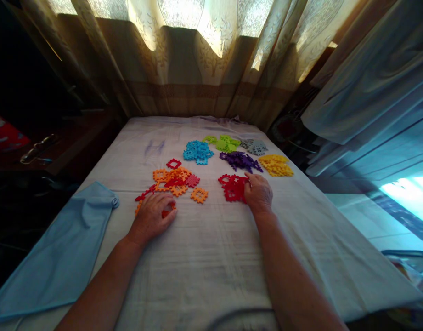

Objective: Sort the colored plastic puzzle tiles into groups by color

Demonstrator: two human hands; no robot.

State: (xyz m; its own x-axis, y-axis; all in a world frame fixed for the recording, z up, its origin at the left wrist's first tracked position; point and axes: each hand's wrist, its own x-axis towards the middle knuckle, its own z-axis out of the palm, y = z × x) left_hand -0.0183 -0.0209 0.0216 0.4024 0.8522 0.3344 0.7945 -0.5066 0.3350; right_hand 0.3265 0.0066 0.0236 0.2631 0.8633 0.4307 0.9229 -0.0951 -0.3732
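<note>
My left hand (152,217) rests at the near edge of a mixed pile of orange pieces (178,189) and red ones, its curled fingers around a red and orange piece (168,209). Part of that piece is hidden under the fingers. My right hand (258,192) is at the right side of a red pile (232,191), thumb and fingers closed on the edge of a red piece. A single orange square (199,195) lies between the hands. Behind the mixed pile is a red square frame (173,163).
Farther back lie piles of blue pieces (197,151), green pieces (228,143), grey pieces (256,146), purple pieces (241,161) and yellow pieces (276,165). A light blue cloth (66,253) covers the left edge of the white-covered table (204,266). Curtains (197,64) hang behind.
</note>
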